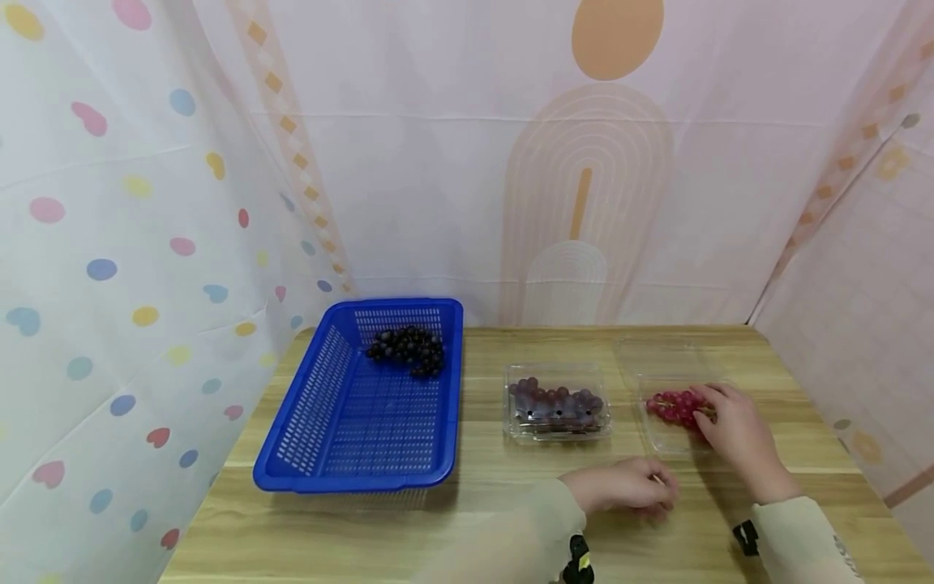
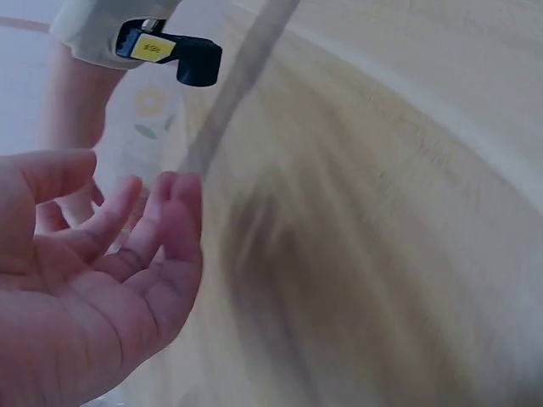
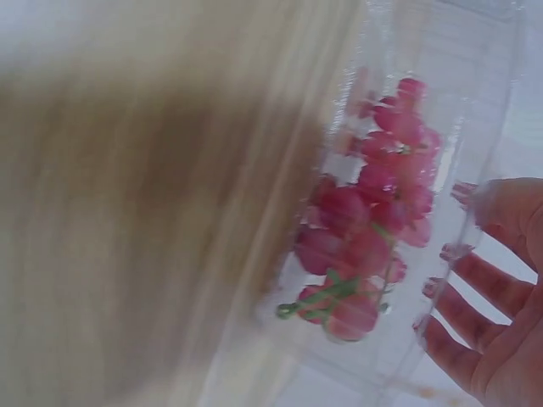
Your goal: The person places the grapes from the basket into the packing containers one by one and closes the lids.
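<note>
A bunch of red grapes (image 1: pixel 674 407) with a green stem lies in an open clear plastic box (image 1: pixel 667 446) on the right of the table. My right hand (image 1: pixel 737 430) is at the right end of this bunch. In the right wrist view its slightly bent fingers (image 3: pixel 475 288) are spread beside the box, and a gap shows between them and the grapes (image 3: pixel 369 212). Nearer to me, my left hand (image 1: pixel 631 485) hovers over the table with loosely curled fingers. The left wrist view shows its palm (image 2: pixel 93 314) holding nothing.
A clear box (image 1: pixel 558 434) with dark purple grapes (image 1: pixel 554 395) stands in the middle. On the left is a blue plastic basket (image 1: pixel 357 484) with a bunch of black grapes (image 1: pixel 409 349) at its far end. Patterned curtains (image 1: pixel 430 203) enclose the wooden table (image 1: pixel 481 527).
</note>
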Motion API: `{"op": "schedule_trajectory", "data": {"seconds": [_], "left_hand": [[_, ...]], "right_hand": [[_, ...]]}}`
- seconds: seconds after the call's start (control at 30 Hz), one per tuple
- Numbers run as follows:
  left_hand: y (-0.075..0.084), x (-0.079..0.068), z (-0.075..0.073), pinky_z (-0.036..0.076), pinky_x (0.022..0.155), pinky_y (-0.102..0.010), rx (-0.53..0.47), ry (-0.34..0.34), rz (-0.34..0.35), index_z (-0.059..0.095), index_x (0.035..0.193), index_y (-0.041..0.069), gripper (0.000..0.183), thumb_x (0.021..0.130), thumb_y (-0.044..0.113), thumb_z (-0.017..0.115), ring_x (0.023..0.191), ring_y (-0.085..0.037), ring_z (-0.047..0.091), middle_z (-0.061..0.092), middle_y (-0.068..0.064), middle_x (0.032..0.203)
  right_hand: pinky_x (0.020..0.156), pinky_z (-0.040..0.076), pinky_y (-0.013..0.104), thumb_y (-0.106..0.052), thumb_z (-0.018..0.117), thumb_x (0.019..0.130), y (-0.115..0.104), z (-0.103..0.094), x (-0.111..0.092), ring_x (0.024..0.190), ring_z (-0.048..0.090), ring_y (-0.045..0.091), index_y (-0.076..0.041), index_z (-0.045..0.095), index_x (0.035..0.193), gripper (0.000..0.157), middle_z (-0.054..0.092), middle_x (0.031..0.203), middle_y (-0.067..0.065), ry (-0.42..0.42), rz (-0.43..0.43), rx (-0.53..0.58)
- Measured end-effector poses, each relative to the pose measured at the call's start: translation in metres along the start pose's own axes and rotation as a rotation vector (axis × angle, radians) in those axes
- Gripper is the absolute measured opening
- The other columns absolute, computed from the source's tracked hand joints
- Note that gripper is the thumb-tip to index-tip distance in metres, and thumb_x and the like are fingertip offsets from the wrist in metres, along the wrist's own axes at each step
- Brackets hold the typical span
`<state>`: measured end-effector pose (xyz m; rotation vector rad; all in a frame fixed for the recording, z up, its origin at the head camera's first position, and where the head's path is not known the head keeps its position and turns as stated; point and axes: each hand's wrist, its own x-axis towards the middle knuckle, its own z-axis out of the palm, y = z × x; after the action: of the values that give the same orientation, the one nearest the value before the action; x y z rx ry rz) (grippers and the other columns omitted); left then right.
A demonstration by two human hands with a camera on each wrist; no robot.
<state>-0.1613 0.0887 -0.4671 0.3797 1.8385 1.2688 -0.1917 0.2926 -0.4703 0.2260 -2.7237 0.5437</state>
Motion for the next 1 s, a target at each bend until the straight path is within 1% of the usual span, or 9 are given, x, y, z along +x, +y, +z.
{"op": "schedule_trajectory", "data": {"seconds": [0.17, 0.27, 0.33, 0.4, 0.5, 0.63, 0.8, 0.93, 1.0], "left_hand": [[0.005, -0.012, -0.018, 0.051, 0.070, -0.025, 0.147, -0.138, 0.078, 0.058, 0.120, 0.006, 0.026, 0.097, 0.015, 0.052, 0.084, -0.015, 0.064, 0.064, -0.002, 0.096], [0.011, -0.023, -0.030, 0.051, 0.076, -0.023, 0.254, -0.198, 0.127, 0.055, 0.128, 0.006, 0.033, 0.098, 0.018, 0.050, 0.088, -0.015, 0.065, 0.066, -0.006, 0.108], [0.015, -0.032, -0.038, 0.050, 0.077, -0.021, 0.301, -0.222, 0.146, 0.053, 0.132, 0.007, 0.036, 0.099, 0.020, 0.050, 0.090, -0.015, 0.065, 0.066, -0.007, 0.112], [0.018, -0.041, -0.047, 0.050, 0.077, -0.020, 0.360, -0.219, 0.191, 0.054, 0.132, 0.007, 0.037, 0.098, 0.021, 0.050, 0.090, -0.014, 0.066, 0.066, -0.009, 0.111], [0.020, -0.057, -0.062, 0.048, 0.079, -0.019, 0.437, -0.169, 0.227, 0.056, 0.131, 0.014, 0.035, 0.098, 0.025, 0.052, 0.093, -0.008, 0.063, 0.066, 0.000, 0.107], [0.020, -0.076, -0.081, 0.047, 0.085, -0.019, 0.514, -0.061, 0.269, 0.057, 0.128, 0.019, 0.032, 0.098, 0.029, 0.052, 0.101, -0.002, 0.058, 0.063, 0.008, 0.110], [0.017, -0.099, -0.105, 0.047, 0.088, -0.020, 0.496, 0.053, 0.316, 0.058, 0.128, 0.016, 0.033, 0.098, 0.029, 0.051, 0.106, -0.004, 0.058, 0.062, 0.000, 0.122], [0.012, -0.117, -0.125, 0.047, 0.089, -0.024, 0.461, 0.144, 0.348, 0.056, 0.130, 0.014, 0.034, 0.099, 0.026, 0.050, 0.106, -0.010, 0.058, 0.061, -0.005, 0.122], [0.009, -0.128, -0.135, 0.047, 0.090, -0.026, 0.454, 0.200, 0.350, 0.054, 0.131, 0.016, 0.034, 0.099, 0.027, 0.049, 0.107, -0.012, 0.057, 0.061, -0.003, 0.120]], "right_hand": [[0.082, 0.043, 0.062, -0.005, 0.068, 0.081, -0.007, -0.004, 0.004, 0.106, 0.051, 0.049, 0.003, 0.062, 0.117, 0.037, 0.056, 0.119, 0.029, -0.015, -0.003, 0.014], [0.082, 0.043, 0.062, -0.007, 0.069, 0.081, -0.013, -0.006, 0.006, 0.107, 0.052, 0.048, 0.001, 0.063, 0.116, 0.036, 0.057, 0.119, 0.028, -0.011, -0.012, 0.020], [0.083, 0.042, 0.063, -0.008, 0.070, 0.081, -0.016, -0.007, 0.007, 0.107, 0.052, 0.048, 0.000, 0.063, 0.115, 0.036, 0.058, 0.118, 0.027, -0.011, -0.016, 0.020], [0.085, 0.041, 0.062, -0.009, 0.071, 0.081, -0.020, -0.009, 0.009, 0.106, 0.052, 0.048, -0.001, 0.064, 0.115, 0.035, 0.059, 0.117, 0.026, -0.010, -0.026, 0.022], [0.086, 0.042, 0.061, -0.009, 0.072, 0.080, -0.026, -0.012, 0.012, 0.106, 0.054, 0.047, -0.002, 0.065, 0.114, 0.035, 0.060, 0.117, 0.025, -0.011, -0.046, 0.016], [0.085, 0.044, 0.060, -0.011, 0.074, 0.079, -0.036, -0.012, 0.017, 0.106, 0.056, 0.045, -0.005, 0.066, 0.114, 0.036, 0.062, 0.117, 0.022, -0.021, -0.079, 0.000], [0.085, 0.047, 0.056, -0.009, 0.073, 0.079, -0.052, -0.010, 0.023, 0.101, 0.060, 0.042, -0.004, 0.065, 0.116, 0.038, 0.062, 0.116, 0.022, -0.039, -0.140, 0.044], [0.075, 0.053, 0.047, -0.009, 0.073, 0.081, -0.066, -0.005, 0.027, 0.089, 0.065, 0.033, -0.005, 0.064, 0.118, 0.038, 0.061, 0.117, 0.020, -0.064, -0.186, 0.073], [0.071, 0.053, 0.044, -0.011, 0.073, 0.081, -0.074, -0.002, 0.029, 0.089, 0.064, 0.030, -0.006, 0.063, 0.120, 0.040, 0.062, 0.118, 0.018, -0.074, -0.206, 0.067]]}}
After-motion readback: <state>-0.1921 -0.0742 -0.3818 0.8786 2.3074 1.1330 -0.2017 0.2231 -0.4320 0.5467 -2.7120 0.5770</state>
